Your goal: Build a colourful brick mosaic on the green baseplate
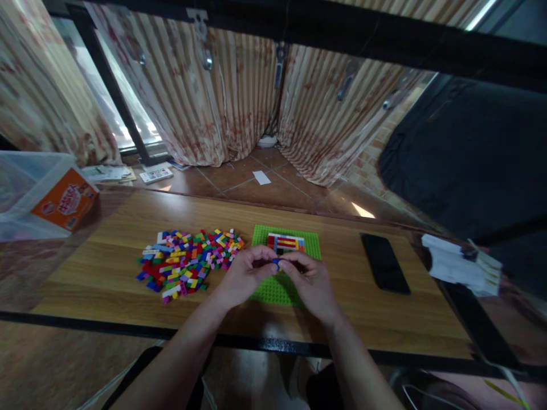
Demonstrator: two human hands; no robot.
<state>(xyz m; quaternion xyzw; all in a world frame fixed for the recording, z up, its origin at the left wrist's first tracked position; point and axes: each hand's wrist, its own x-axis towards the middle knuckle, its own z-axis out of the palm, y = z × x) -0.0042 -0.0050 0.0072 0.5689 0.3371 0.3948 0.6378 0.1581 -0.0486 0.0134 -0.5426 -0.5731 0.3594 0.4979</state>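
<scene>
A small blue toy brick (277, 262) is pinched between both hands, above a green studded baseplate (273, 291). My left hand (244, 274) grips it from the left with thumb and fingertips. From the right, my right hand (311, 280) closes on it too; a bit of yellow shows just under the blue, too small to make out. Behind the fingers, a low build of red, white, yellow and blue bricks (287, 241) stands on the baseplate. Its near side is partly hidden by my hands.
Left of the baseplate lies a pile of loose coloured bricks (188, 259) on the wooden table (128, 228). A black phone (384, 263) rests to the right. A clear plastic bin (29, 188) with an orange label stands at the far left, and papers (457, 265) lie beyond the right edge.
</scene>
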